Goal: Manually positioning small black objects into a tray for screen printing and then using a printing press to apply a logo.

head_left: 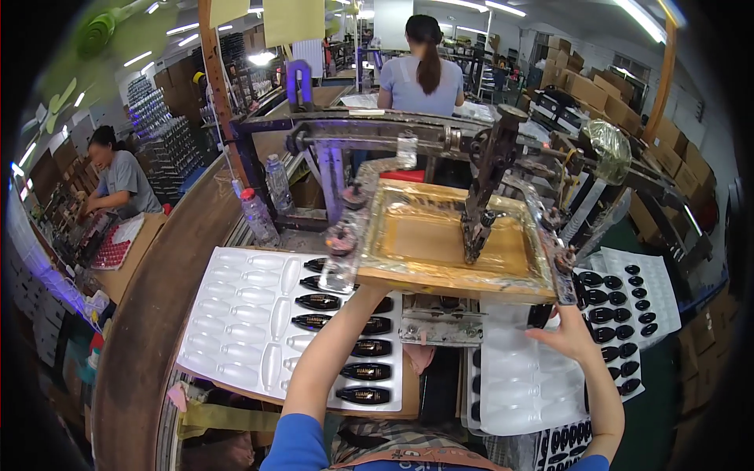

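Note:
A wooden-framed printing screen [452,276] with an amber mesh is held on a metal printing machine in front of me. My left forearm [334,345] reaches up beneath the screen's near left side, and the frame hides that hand. At the near right corner is my right hand [567,334], its thumb stretched out to the left; the other fingers are partly hidden by the metal bar [564,286]. On the left, a white moulded tray [236,314] bears glossy black oval pieces [366,372] with gold print. A second white tray [522,385] with bare hollows lies under my right hand.
More trays of black pieces [613,297] lie at the right. A red-capped bottle [255,213] and a clear bottle [278,182] stand left of the machine. A long brown belt [133,353] curves past on the left. Co-workers sit ahead [424,74] and at far left [126,177].

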Motion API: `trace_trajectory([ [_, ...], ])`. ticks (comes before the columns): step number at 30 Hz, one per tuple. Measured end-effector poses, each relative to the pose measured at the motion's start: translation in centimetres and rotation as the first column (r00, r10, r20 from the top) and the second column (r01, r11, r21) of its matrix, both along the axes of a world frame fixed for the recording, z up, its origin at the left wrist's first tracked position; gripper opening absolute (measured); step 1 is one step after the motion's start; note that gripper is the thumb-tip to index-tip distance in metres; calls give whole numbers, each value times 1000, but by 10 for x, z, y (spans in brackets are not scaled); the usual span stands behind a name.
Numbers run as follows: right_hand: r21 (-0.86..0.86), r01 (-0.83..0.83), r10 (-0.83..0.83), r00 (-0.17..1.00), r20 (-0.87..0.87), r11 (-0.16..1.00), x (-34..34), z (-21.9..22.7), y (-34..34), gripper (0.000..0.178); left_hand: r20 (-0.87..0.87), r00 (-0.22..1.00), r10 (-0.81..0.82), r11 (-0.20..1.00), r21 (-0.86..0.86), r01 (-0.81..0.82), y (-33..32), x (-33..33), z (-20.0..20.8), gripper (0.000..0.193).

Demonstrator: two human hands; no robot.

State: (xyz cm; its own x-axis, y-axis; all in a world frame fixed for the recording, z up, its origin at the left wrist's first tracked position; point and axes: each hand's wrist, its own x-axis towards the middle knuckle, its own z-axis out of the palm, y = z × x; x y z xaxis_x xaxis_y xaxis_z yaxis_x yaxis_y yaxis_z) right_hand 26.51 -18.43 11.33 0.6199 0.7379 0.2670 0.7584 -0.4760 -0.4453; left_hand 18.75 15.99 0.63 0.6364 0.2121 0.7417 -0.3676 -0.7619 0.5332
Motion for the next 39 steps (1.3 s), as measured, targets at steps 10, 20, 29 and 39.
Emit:
trace_trajectory([
  [10, -65, -235, 213, 946, -243, 970, 5, -23, 97, 60, 104, 931, -351, 543, -787, 293, 39, -14, 14, 22],
  [20, -118, -269, 248, 955, -163, 956, -8, -49, 122, 63, -45, 911, 410, 472, -844, -254, 45, -208, -59, 20],
  [29, -172, -261, 238, 961, -143, 950, -5, -47, 125, 57, -168, 883, 438, 401, -843, -359, 33, -216, -108, 15],
  [39, -215, -262, 241, 963, -121, 941, -3, -48, 122, 55, -224, 675, 703, 596, -333, -731, 21, -205, -101, 11],
])
